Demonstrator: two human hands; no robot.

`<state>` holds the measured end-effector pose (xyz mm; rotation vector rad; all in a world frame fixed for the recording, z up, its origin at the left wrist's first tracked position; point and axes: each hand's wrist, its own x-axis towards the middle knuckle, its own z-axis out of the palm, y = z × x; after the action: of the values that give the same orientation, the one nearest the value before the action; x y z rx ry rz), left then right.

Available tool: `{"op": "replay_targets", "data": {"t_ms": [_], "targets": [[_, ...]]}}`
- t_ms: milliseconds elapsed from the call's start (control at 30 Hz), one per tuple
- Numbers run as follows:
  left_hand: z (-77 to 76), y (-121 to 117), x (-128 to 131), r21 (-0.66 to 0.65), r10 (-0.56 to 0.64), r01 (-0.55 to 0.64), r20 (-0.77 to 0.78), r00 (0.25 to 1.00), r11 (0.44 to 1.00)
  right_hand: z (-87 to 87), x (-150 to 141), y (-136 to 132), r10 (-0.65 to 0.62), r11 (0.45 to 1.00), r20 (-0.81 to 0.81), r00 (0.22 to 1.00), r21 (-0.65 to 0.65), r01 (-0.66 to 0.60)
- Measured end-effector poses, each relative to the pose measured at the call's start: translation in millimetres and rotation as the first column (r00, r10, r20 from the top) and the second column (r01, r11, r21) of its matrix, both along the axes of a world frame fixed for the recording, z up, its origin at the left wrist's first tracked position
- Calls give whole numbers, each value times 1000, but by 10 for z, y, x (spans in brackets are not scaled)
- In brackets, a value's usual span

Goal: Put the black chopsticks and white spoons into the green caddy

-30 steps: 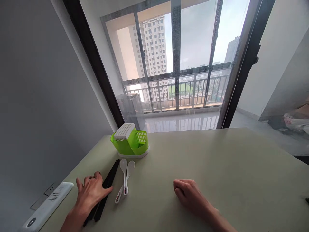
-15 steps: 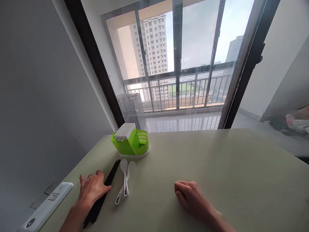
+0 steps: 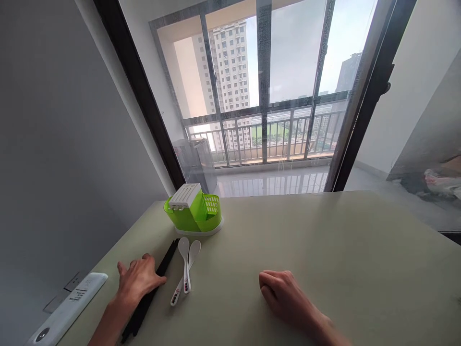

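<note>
- Several black chopsticks [image 3: 141,311] are being spanned at seven o'clock by the left hand [image 3: 139,275], splayed with thumb apart.
- At five o'clock, the right hand [image 3: 279,287] is being held fisted.
- One white spoon [image 3: 195,248] is being crossed by another at the left hand's three o'clock.
- At its one o'clock, a green caddy [image 3: 184,219] is being backlit.

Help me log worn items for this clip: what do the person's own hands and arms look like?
The five-fingered left hand and right hand are both bare, with no gloves, rings or watch visible. The slim left forearm and right forearm show no sleeves, cables or markings. Nail details are too small to tell.
</note>
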<state>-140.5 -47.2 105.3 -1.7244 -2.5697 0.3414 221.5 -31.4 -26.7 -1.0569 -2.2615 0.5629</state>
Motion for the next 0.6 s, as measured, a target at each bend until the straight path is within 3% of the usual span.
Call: {"op": "replay_targets", "data": {"t_ms": [600], "targets": [[-59,4,-15,-14,-1,1,-40,999,1000,-5,-4,-17,-16,999,11,1000,-30,16]]}}
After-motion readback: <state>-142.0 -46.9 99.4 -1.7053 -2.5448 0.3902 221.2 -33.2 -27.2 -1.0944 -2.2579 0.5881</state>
